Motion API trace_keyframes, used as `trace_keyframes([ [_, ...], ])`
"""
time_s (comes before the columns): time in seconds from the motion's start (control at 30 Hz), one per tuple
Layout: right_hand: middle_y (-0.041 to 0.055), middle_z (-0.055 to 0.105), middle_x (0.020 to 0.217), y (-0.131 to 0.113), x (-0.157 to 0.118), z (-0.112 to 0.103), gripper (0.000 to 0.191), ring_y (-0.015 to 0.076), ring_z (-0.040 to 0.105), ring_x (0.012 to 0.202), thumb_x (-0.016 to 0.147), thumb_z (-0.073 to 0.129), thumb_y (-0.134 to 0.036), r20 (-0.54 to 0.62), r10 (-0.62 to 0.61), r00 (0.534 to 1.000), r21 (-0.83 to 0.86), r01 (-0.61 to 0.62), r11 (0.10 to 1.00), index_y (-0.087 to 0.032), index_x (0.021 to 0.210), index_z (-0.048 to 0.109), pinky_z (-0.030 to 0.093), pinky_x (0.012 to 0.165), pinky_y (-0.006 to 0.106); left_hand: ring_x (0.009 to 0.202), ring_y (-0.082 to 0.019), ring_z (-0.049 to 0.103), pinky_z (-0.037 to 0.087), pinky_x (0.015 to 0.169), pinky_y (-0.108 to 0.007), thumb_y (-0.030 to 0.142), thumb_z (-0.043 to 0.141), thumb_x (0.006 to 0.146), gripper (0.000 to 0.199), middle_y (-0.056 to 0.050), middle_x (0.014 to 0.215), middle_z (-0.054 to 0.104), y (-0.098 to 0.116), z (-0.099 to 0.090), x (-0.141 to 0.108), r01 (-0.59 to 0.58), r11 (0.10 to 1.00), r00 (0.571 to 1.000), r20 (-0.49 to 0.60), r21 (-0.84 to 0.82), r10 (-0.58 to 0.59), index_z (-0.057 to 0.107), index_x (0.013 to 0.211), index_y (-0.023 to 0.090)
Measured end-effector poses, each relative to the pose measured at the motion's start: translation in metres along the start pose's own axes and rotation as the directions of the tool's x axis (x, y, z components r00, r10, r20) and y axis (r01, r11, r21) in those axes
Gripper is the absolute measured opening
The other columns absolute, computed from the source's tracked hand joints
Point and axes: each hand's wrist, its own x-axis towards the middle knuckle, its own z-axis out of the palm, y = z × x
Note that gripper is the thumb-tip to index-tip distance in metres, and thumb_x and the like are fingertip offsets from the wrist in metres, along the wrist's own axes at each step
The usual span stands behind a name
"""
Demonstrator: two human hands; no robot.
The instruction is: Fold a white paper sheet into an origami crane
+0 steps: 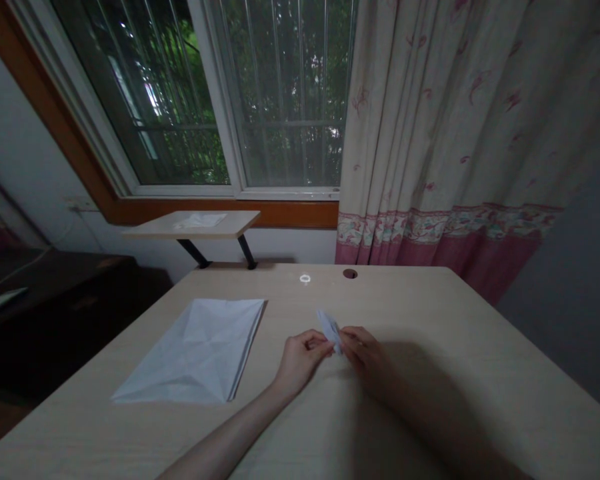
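A small folded piece of white paper [329, 327] is held between my two hands, just above the middle of the desk. My left hand [303, 357] pinches its lower left edge with thumb and forefinger. From the other side my right hand [366, 352] grips the paper's right edge, its fingers bent. The paper stands tilted, its tip pointing up and away from me. Further left lies a stack of white paper sheets [195, 353] with crease marks on the top sheet; neither hand touches it.
The pale wooden desk [290, 427] has a round cable hole [350, 273] at its far edge. A small raised shelf [145, 228] on black legs stands at the back left, with crumpled white paper [200, 220] on it. A patterned curtain [440, 133] hangs beyond the desk.
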Motion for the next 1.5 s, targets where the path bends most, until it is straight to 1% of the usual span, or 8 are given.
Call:
trace_keyframes([
  [0.3, 0.0054, 0.067, 0.105, -0.011, 0.008, -0.005, 0.021, 0.0232, 0.064, 0.098, 0.092, 0.055, -0.016, 0.103, 0.116, 0.988, 0.105, -0.127, 0.986, -0.026, 0.106, 0.067, 0.055, 0.089, 0.035, 0.064, -0.018, 0.065, 0.049, 0.064, -0.026, 0.045, 0.08, 0.067, 0.033, -0.005, 0.068, 0.072, 0.003, -0.003, 0.0, -0.021, 1.0, 0.999, 0.029, -0.007, 0.021, 0.07, 0.074, 0.014],
  [0.53, 0.0061, 0.066, 0.105, -0.009, 0.01, -0.005, 0.021, 0.0231, 0.063, 0.098, 0.087, 0.055, -0.014, 0.074, 0.165, 0.984, 0.115, -0.173, 0.978, -0.023, 0.104, 0.064, 0.052, 0.089, 0.037, 0.067, -0.018, 0.063, 0.048, 0.066, -0.025, 0.045, 0.076, 0.073, 0.033, -0.006, 0.074, 0.072, 0.002, -0.004, 0.001, -0.08, 0.995, 0.996, 0.049, 0.06, 0.077, 0.073, 0.081, 0.013],
  [0.73, 0.0055, 0.063, 0.096, -0.005, 0.01, -0.002, 0.022, 0.0211, 0.061, 0.089, 0.078, 0.052, -0.008, 0.043, 0.221, 0.974, 0.163, -0.225, 0.961, -0.021, 0.093, 0.059, 0.052, 0.079, 0.034, 0.076, -0.019, 0.062, 0.046, 0.07, -0.026, 0.042, 0.071, 0.08, 0.028, -0.007, 0.084, 0.072, 0.007, -0.005, -0.002, -0.156, 0.974, 0.984, 0.106, 0.166, 0.14, 0.074, 0.087, 0.014],
  [0.9, 0.0034, 0.061, 0.089, -0.008, 0.01, -0.003, 0.03, 0.0187, 0.06, 0.078, 0.074, 0.051, -0.007, 0.066, 0.311, 0.948, 0.234, -0.317, 0.919, -0.022, 0.1, 0.056, 0.051, 0.068, 0.03, 0.08, -0.02, 0.063, 0.047, 0.074, -0.027, 0.039, 0.066, 0.085, 0.025, -0.007, 0.088, 0.072, 0.01, -0.005, -0.002, -0.213, 0.954, 0.969, 0.168, 0.212, 0.179, 0.076, 0.09, 0.017],
  [1.1, 0.0028, 0.064, 0.089, -0.011, 0.009, -0.003, 0.036, 0.0175, 0.06, 0.075, 0.075, 0.049, -0.006, 0.119, 0.325, 0.938, 0.296, -0.346, 0.89, -0.021, 0.107, 0.056, 0.05, 0.067, 0.028, 0.105, -0.025, 0.061, 0.046, 0.093, -0.034, 0.039, 0.069, 0.083, 0.021, -0.011, 0.11, 0.068, 0.009, -0.007, 0.001, -0.324, 0.928, 0.941, 0.159, 0.182, 0.297, 0.077, 0.085, 0.019],
  [1.23, 0.0011, 0.061, 0.081, -0.012, 0.008, -0.005, 0.026, 0.0176, 0.058, 0.068, 0.078, 0.049, -0.009, 0.113, 0.327, 0.938, 0.289, -0.346, 0.892, -0.021, 0.1, 0.056, 0.049, 0.061, 0.028, 0.092, -0.023, 0.065, 0.047, 0.086, -0.03, 0.036, 0.062, 0.088, 0.021, -0.008, 0.098, 0.073, 0.009, -0.006, 0.0, -0.261, 0.948, 0.952, 0.212, 0.182, 0.221, 0.075, 0.093, 0.02],
  [1.4, 0.0026, 0.063, 0.09, -0.011, 0.009, -0.005, 0.026, 0.0197, 0.061, 0.081, 0.078, 0.049, -0.01, 0.111, 0.297, 0.948, 0.31, -0.317, 0.896, -0.022, 0.1, 0.055, 0.052, 0.073, 0.031, 0.087, -0.021, 0.063, 0.045, 0.079, -0.028, 0.033, 0.061, 0.087, 0.019, -0.007, 0.091, 0.07, 0.01, -0.006, -0.002, -0.28, 0.925, 0.955, 0.176, 0.256, 0.241, 0.073, 0.087, 0.018],
  [1.5, 0.0032, 0.065, 0.093, -0.012, 0.009, -0.005, 0.027, 0.0195, 0.063, 0.083, 0.079, 0.05, -0.012, 0.146, 0.303, 0.942, 0.334, -0.336, 0.881, -0.023, 0.103, 0.054, 0.053, 0.073, 0.031, 0.082, -0.018, 0.061, 0.045, 0.075, -0.026, 0.03, 0.063, 0.085, 0.016, -0.005, 0.089, 0.067, 0.007, -0.005, -0.002, -0.256, 0.949, 0.962, 0.14, 0.184, 0.233, 0.067, 0.095, 0.018],
])
